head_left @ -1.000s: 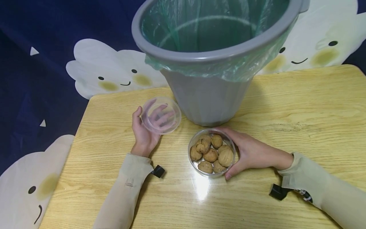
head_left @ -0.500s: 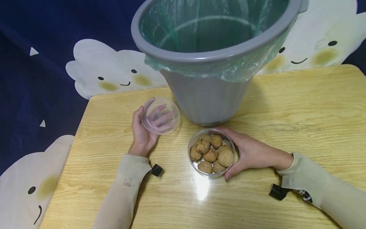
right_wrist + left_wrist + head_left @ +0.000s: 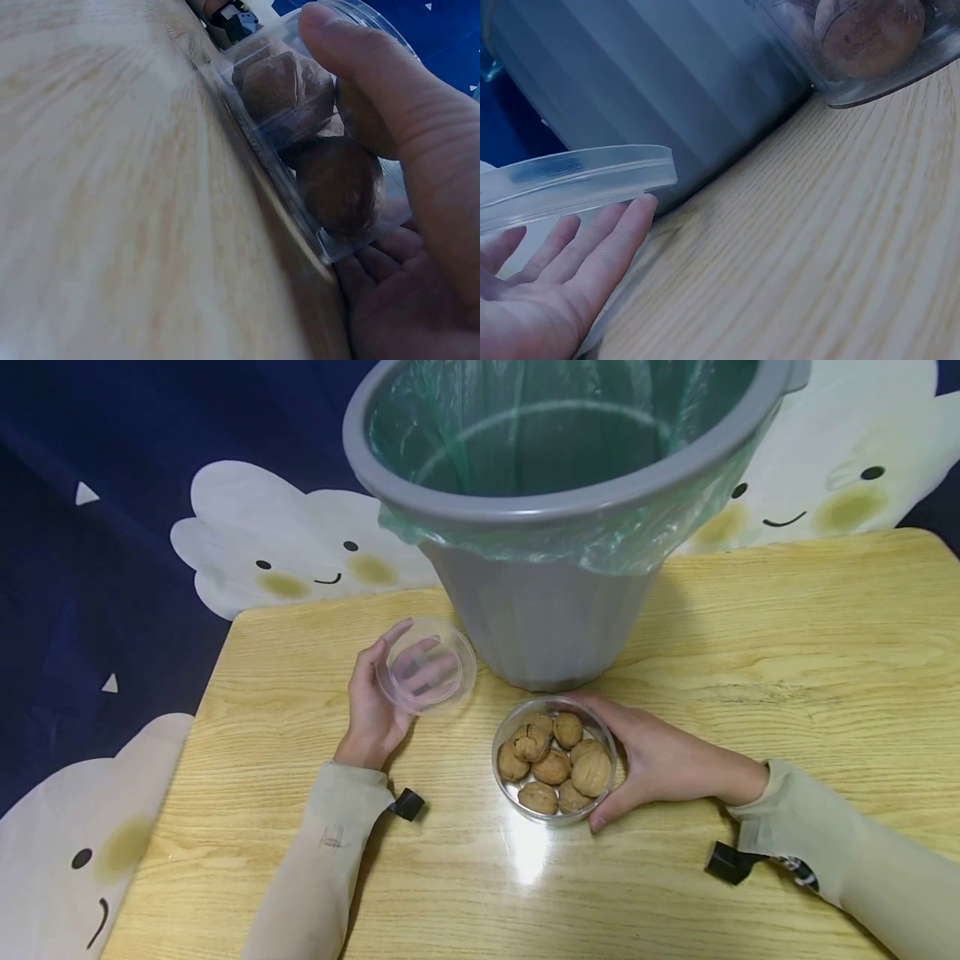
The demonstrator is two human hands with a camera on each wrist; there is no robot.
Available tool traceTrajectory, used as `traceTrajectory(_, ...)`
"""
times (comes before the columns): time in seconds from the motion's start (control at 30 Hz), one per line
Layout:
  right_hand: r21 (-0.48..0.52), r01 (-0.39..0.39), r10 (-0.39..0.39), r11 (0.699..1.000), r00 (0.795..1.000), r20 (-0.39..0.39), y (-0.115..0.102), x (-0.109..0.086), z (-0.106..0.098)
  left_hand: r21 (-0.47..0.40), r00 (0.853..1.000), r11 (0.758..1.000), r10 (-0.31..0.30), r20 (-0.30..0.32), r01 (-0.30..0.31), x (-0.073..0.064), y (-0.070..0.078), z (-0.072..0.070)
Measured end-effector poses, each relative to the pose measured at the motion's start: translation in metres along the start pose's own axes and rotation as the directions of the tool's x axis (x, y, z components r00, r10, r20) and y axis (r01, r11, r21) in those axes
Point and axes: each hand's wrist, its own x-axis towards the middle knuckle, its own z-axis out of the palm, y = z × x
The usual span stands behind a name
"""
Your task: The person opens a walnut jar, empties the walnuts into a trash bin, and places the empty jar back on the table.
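A round clear plastic container (image 3: 510,793) stands on the table with several walnuts (image 3: 552,767) inside, one with a cracked shell. My right hand (image 3: 663,756) grips its right side, thumb at the near wall and fingers around the far one; in the right wrist view the thumb (image 3: 375,71) lies along the clear wall. To the left, my left hand (image 3: 378,710) is palm up, carrying a clear round lid (image 3: 426,667). Its fingers show through the lid. In the left wrist view the lid (image 3: 577,184) sits over nearly straight fingers (image 3: 604,259), fingertips right at its underside.
A large grey bin (image 3: 547,618) with a green liner bag (image 3: 637,547) stands on the table just beyond the container and lid. The wooden table (image 3: 810,627) reaches back to a dark blue cloth with white smiling clouds (image 3: 292,543).
My left hand, with the lid, shifts slightly left and then back right; its thumb moves in toward the lid's edge. The right hand and the container stay put.
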Motion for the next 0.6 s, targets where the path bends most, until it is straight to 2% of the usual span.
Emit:
traceTrajectory(0.17, 0.0, 0.0, 0.0, 1.0, 1.0, -0.002, -0.0006, -0.0001, 0.0002, -0.013, 0.999, 0.999, -0.034, -0.023, 0.034, 0.0008, 0.0003, 0.0002)
traceTrajectory(0.6, 0.011, -0.009, 0.009, 1.0, 1.0, 0.002, -0.0013, 0.0001, 0.0, -0.008, 0.994, 0.998, -0.068, -0.083, 0.067, 0.0019, 0.0013, 0.0025)
